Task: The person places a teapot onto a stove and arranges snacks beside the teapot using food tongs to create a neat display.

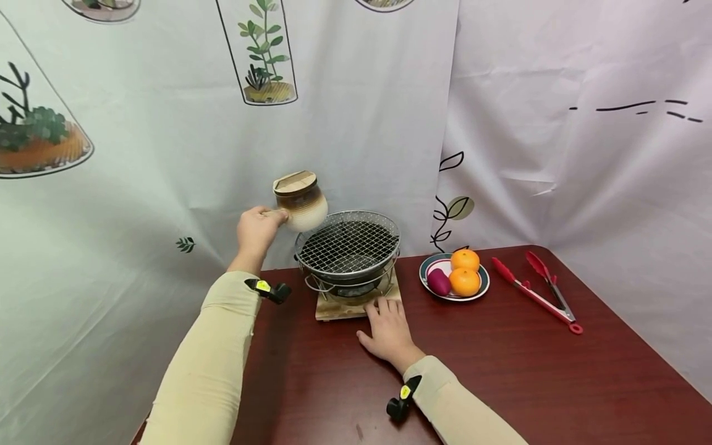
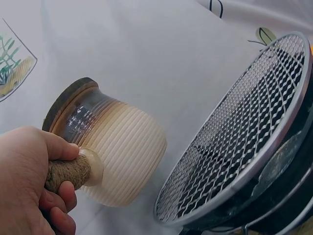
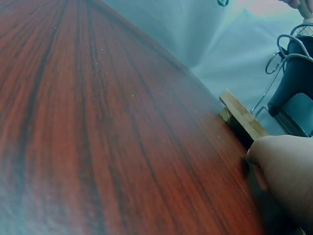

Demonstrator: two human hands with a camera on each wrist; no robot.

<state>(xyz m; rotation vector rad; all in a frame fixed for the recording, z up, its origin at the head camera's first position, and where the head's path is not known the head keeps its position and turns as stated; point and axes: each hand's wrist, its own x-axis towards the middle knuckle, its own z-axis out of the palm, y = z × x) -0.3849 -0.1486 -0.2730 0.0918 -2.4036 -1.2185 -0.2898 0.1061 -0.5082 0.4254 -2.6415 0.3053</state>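
Observation:
My left hand (image 1: 258, 233) grips the twine-wrapped handle (image 2: 69, 174) of a ribbed cream-and-brown ceramic pot (image 2: 128, 149). A flat wooden lid (image 1: 295, 182) sits on the pot, which is held up at the left rim of a round grill. Wire mesh (image 1: 349, 247) covers the grill's dark bowl, and a wire stand holds it on a wooden board (image 1: 334, 309). My right hand (image 1: 389, 334) lies with fingers extended, its fingertips at the board's front edge. In the right wrist view the thumb side of that hand shows beside the board (image 3: 242, 115).
Right of the grill, a plate (image 1: 483, 290) holds two oranges (image 1: 465, 272) and a purple oval item (image 1: 439, 282). Red-tipped tongs (image 1: 547, 300) lie spread farther right on the dark red table (image 1: 500, 371). A printed white curtain (image 1: 367, 142) hangs close behind.

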